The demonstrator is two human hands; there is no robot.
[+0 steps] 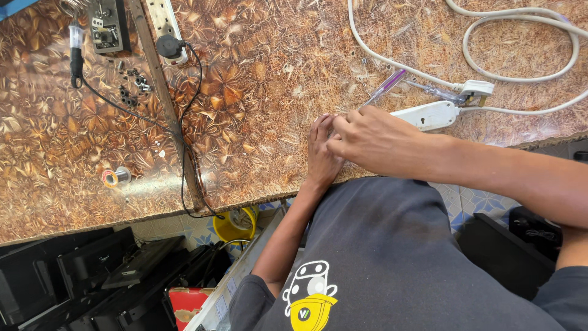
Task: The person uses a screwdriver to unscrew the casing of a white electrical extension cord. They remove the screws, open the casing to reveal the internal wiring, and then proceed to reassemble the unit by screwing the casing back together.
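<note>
At the edge of our patterned workbench, our left hand lies flat, fingers together, while our right hand curls over it, fingertips pinched on something too small to identify (hidden between them). A purple-handled screwdriver lies just beyond; steady, braced wrists would serve such fine work best.

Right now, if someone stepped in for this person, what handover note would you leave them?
Left hand: flat on the patterned worktop, fingers together; what it pins is hidden.
Right hand: over the left fingertips; grip unclear.
Nearby: purple screwdriver just past the hands, white power strip with its white cable beside them, solder spool far off.
Done and left: cannot be read from this view.
</note>
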